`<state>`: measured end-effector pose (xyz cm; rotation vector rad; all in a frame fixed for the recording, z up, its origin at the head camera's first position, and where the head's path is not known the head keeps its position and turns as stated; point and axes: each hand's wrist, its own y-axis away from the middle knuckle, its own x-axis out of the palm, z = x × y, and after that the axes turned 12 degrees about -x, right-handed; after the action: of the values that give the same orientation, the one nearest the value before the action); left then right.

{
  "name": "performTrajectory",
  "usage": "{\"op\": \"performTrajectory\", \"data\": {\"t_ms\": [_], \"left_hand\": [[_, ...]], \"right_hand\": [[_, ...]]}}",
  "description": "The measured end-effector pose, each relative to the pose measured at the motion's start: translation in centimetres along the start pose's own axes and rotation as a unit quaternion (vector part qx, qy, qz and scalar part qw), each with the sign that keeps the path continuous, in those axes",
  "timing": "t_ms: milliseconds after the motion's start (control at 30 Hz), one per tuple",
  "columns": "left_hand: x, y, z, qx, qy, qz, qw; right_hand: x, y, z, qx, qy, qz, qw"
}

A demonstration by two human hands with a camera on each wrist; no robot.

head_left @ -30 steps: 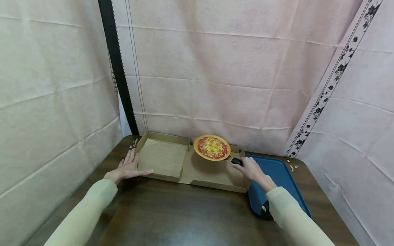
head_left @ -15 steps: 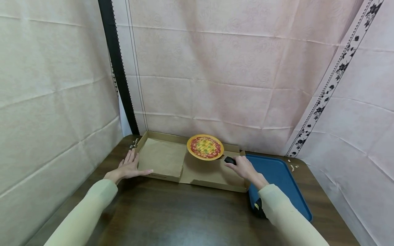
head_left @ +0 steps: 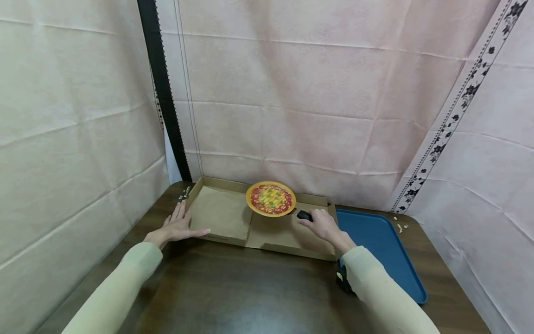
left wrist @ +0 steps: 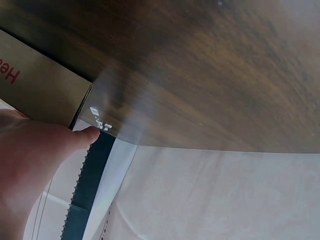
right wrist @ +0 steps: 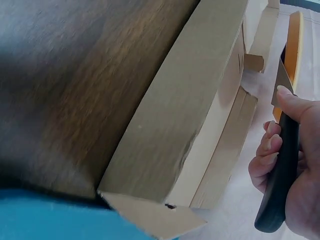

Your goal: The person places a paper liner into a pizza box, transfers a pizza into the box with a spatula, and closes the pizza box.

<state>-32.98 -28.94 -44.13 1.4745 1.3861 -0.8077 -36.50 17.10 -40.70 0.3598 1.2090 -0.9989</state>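
My right hand grips the black handle of a pizza server, its metal blade under a toy pizza. The pizza has a yellow-orange crust and red, yellow and green topping. It is held above an opened cardboard pizza box, overlapping the middle fold in the head view. From the right wrist view the pizza shows edge-on, higher than the box wall. My left hand, fingers spread and straight, rests along the left side of the box, thumb over its front corner.
A blue tray lies right of the box, partly under my right forearm. Small pale scraps lie on the dark wooden table past the tray. A pale cloth hangs behind the table and along both sides.
My right hand has carried the pizza on the server leftward, from over the right half of the box to near the fold. The left hand stays at the box.
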Motion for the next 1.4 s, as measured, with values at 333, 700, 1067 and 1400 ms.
{"op": "performTrajectory", "data": {"t_ms": [333, 700, 1067, 1400], "left_hand": [[-0.1, 0.1, -0.1, -0.001, 0.005, 0.004, 1.0], [0.1, 0.0, 0.2, -0.004, 0.001, 0.009, 1.0], [-0.2, -0.1, 0.1, -0.007, 0.007, 0.003, 0.9999], [-0.1, 0.2, -0.1, -0.017, 0.003, 0.006, 0.9998]], "right_hand": [[1.3, -1.5, 1.5, 0.005, 0.019, 0.015, 0.9997], [3.2, -3.4, 3.4, -0.004, 0.019, 0.019, 0.9996], [4.7, -5.2, 5.4, -0.021, 0.013, 0.015, 0.9996], [5.8, -6.7, 7.2, -0.034, 0.007, 0.026, 0.9991]]}}
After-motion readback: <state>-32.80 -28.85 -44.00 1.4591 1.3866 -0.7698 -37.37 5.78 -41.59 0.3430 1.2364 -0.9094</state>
